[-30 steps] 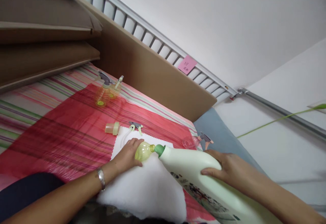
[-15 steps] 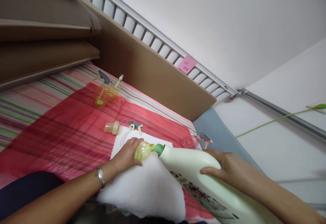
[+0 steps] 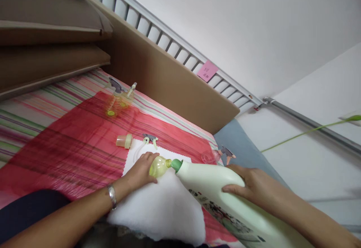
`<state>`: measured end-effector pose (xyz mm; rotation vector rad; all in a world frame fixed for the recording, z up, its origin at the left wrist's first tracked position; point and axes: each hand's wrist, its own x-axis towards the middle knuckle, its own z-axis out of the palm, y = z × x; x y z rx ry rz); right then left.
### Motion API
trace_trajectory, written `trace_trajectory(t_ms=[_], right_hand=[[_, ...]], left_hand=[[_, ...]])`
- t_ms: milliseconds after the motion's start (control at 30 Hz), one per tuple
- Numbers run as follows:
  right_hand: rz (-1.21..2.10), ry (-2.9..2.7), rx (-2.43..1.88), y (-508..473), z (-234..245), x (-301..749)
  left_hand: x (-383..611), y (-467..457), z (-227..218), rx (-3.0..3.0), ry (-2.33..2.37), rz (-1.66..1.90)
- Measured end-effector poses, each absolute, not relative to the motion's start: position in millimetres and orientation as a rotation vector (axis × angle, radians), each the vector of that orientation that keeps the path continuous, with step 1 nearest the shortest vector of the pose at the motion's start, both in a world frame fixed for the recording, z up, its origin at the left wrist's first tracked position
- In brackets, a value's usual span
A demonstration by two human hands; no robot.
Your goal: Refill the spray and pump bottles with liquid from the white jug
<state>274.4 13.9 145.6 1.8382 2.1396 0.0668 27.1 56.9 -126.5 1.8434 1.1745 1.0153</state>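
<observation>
My left hand [image 3: 143, 170] is closed around a small yellow see-through bottle [image 3: 160, 166], whose neck points right. My right hand [image 3: 249, 186] grips a large pale green jug [image 3: 217, 188] with a printed label, tilted so its green spout [image 3: 176, 165] meets the small bottle's mouth. Whether liquid is flowing I cannot make out. Beneath both lies a white cloth [image 3: 169, 210]. A grey and pale green spray trigger [image 3: 150, 139] with its tube rests at the cloth's far edge, beside a small clear container with a pale yellow cap [image 3: 124, 141].
Yellow spray bottles [image 3: 116, 101] stand at the back left on the red sheet [image 3: 81, 135]. A pink spray bottle [image 3: 211, 156] lies beyond the jug. A brown board [image 3: 169, 79] and a white railing with a pink note [image 3: 208, 71] run behind; brown cushions [image 3: 50, 64] are stacked left.
</observation>
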Motion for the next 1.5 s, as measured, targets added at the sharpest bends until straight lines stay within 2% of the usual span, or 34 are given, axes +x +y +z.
trace_trajectory(t_ms=[133,1500], right_hand=[[-0.031,2.122,1.854,14,147,273],[-0.064,2.107,1.858,14,149,269]], left_hand=[[27,57,-127,1.845,1.173,1.017],[28,58,-131,1.858,1.16,1.036]])
